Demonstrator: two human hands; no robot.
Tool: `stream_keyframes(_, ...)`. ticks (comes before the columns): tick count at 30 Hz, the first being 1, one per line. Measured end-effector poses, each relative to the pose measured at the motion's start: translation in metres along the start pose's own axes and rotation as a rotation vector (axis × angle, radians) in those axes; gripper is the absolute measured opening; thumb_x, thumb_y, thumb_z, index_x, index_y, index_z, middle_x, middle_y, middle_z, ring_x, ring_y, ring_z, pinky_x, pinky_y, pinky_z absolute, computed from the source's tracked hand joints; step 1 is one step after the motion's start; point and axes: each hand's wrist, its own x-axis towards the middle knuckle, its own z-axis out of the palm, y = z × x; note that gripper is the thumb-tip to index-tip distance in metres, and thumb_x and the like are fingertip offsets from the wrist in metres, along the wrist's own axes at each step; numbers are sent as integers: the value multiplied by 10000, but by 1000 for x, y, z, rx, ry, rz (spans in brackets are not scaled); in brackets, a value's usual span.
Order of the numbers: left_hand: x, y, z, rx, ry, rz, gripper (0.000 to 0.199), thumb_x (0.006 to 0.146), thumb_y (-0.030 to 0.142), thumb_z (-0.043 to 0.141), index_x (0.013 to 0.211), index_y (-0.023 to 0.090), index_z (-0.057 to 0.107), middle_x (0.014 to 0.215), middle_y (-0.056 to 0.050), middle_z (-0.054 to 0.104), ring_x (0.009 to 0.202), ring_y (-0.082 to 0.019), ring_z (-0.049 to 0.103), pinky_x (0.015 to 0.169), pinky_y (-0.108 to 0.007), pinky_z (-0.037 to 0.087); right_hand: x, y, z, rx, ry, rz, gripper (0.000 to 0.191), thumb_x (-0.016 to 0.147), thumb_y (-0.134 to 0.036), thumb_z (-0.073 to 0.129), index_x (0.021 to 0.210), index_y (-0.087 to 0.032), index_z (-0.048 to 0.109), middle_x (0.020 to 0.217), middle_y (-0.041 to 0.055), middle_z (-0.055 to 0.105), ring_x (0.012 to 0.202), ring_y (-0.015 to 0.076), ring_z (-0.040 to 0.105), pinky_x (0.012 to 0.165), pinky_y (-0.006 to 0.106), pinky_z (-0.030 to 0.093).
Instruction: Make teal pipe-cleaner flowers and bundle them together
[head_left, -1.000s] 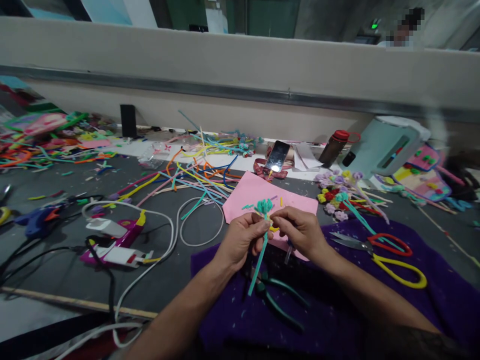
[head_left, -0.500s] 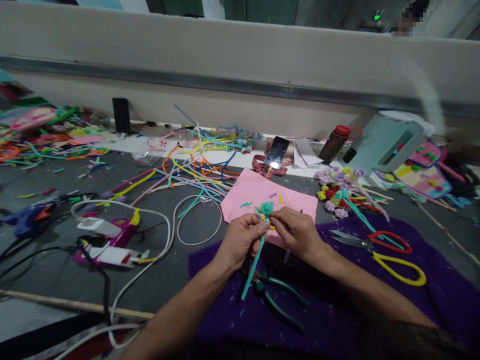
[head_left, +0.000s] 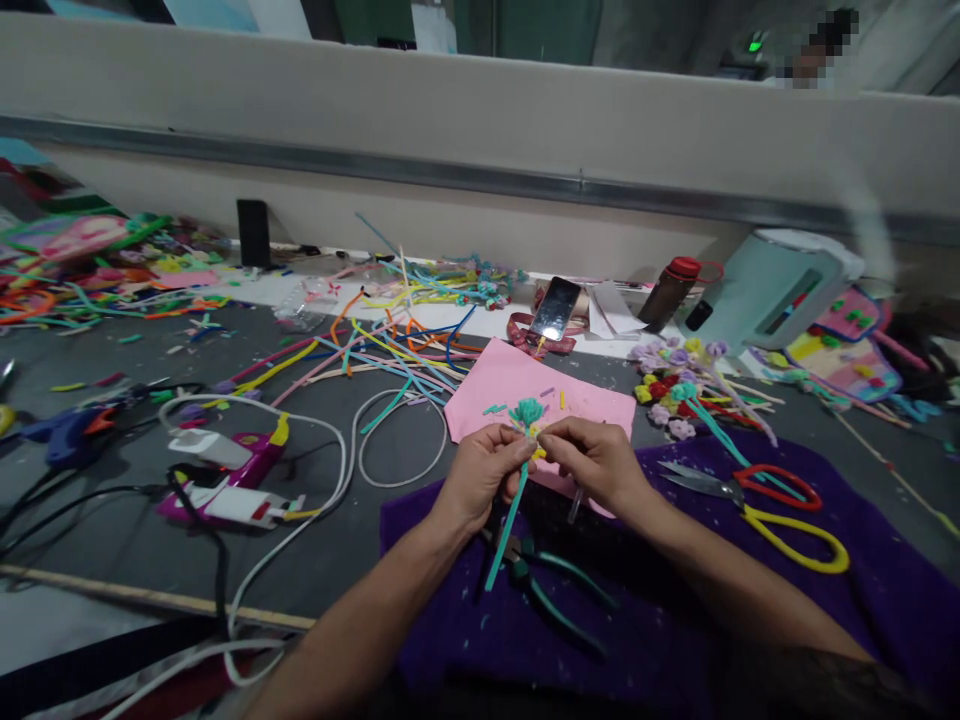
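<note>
A teal pipe-cleaner flower with a teal stem hanging down is between my hands. My left hand pinches the stem just below the flower head. My right hand is closed at the flower's base from the other side, near some small yellow bits; what its fingertips grip is partly hidden. Beneath the hands lies a pink sheet with short teal, purple and yellow snippets. Pliers with green handles rest on the purple cloth below the stem.
Scissors with red and yellow handles lie to the right, near a bunch of fuzzy flowers. At left are a blue glue gun, a magenta power strip and looping cables. A phone, bottle and kettle stand behind.
The flower head has turned a little and shows more clearly above my fingers. Both hands keep nearly the same place. The whole view has shifted slightly.
</note>
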Motion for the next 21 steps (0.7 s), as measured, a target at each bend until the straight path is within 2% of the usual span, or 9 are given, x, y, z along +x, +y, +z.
stream_keyframes(4,-1,-2,0,30,-7,17,289,649,377,682,682,155,500,489,42,575,289,-32,390,306,-146,278,3,-2,6,357,-21,201,184,775,-327,565,838,-177,651,666,-11,596,541,93,521,445,186,387)
stream_keyframes(8,-1,-3,0,84,-1,48,294,628,360,699,668,159,488,464,60,538,302,-34,392,313,-142,281,4,-5,8,457,-19,298,186,736,-336,603,679,-163,638,546,-35,530,449,71,450,392,179,332)
stream_keyframes(12,-3,-2,2,174,12,74,284,648,357,679,641,161,473,447,77,484,314,-38,388,319,-146,291,4,-1,9,509,-16,322,234,727,-341,616,599,-146,625,478,-33,515,416,66,420,392,185,307)
stream_keyframes(21,-4,-2,3,327,56,195,225,665,291,653,605,146,492,463,82,415,392,-27,339,384,-148,251,3,8,13,600,-2,353,180,686,-313,651,610,-153,621,473,-39,525,411,70,432,399,190,312)
